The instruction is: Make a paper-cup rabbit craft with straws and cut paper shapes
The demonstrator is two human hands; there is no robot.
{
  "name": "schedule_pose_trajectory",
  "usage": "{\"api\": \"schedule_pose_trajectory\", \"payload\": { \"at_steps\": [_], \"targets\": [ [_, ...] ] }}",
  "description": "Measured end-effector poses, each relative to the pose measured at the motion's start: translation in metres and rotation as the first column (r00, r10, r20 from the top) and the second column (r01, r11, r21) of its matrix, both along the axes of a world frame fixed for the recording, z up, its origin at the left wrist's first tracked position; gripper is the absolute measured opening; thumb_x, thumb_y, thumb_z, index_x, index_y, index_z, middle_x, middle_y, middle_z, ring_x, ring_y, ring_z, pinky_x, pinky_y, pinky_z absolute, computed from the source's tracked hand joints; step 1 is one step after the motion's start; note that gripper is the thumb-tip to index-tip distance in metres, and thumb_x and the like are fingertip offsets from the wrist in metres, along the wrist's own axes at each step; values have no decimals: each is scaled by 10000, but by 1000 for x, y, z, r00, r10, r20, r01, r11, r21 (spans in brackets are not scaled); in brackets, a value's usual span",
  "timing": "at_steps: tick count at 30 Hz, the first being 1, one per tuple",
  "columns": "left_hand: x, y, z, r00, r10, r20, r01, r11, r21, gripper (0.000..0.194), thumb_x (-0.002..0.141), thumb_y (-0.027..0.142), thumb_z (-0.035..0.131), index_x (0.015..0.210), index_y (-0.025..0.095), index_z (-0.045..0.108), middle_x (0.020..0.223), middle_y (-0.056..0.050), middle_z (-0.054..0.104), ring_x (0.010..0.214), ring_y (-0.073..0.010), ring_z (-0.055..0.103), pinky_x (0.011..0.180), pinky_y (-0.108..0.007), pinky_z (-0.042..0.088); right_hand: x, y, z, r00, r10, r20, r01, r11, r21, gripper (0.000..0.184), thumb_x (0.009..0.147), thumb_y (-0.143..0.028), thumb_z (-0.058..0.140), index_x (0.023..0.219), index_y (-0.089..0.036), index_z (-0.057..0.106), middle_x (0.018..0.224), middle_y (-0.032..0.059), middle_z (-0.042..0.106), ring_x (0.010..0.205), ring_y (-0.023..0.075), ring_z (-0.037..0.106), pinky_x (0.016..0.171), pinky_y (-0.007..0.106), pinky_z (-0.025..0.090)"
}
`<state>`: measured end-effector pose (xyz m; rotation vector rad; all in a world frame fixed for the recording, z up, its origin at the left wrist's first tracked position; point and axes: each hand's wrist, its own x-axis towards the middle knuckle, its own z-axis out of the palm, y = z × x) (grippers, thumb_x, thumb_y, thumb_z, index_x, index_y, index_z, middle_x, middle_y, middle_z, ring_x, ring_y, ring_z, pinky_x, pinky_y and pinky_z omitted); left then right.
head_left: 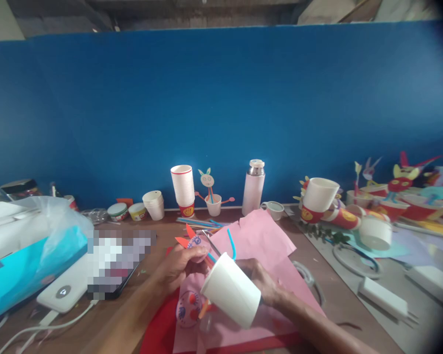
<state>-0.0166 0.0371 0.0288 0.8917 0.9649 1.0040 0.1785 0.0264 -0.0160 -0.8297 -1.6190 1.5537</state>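
My left hand [182, 265] pinches a paper animal face [195, 241] with pointed orange ears, its thumb on top. Straws run from beneath that thumb towards a plain white paper cup [234, 292], tilted in the air. A bent blue straw [232, 244] sticks up beyond the cup's rim. Behind the cup, my right hand [257, 280] is closed; its fingers are mostly hidden, so its hold cannot be seen. A slim metal blade [212, 243] shows between the cup and the face, in line with that hand. Below lies a drawn round paper face [188, 309].
Pink paper [269, 236] lies over red paper [157, 322]. Stacked paper cups [182, 184], a finished cup figure [207, 179] and a flask [253, 189] stand along the blue partition. A power bank [61, 292] with cables sits left; several cup figures [396, 184] crowd the right.
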Motion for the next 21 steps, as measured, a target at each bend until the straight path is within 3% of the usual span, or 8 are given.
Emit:
{"api": "schedule_pose_trajectory", "payload": {
  "at_steps": [8,15,21],
  "targets": [
    [0,-1,0,1000,-5,16,5,1000,-13,157,645,133,629,505,121,559,465,16,526,463,-105,533,508,-228,457,0,2,-2,1000,-11,-9,11,1000,3,70,561,-165,591,566,-122,537,505,-38,426,463,66,332,429,188,261],
    [-1,-2,5,999,50,13,-49,997,-58,140,646,137,640,513,103,613,492,-20,587,490,-109,548,520,-225,476,5,5,-4,1000,22,-10,-22,996,87,101,589,-136,575,690,-135,578,574,-27,493,507,86,382,461,204,306],
    [-3,1,6,992,123,39,-116,984,-132,54,654,146,660,670,94,659,589,-35,635,546,-113,577,551,-231,502,7,6,0,996,-49,-77,53,998,43,152,621,-276,584,734,-175,584,628,-7,538,554,127,432,505,247,348]
  ]
}}
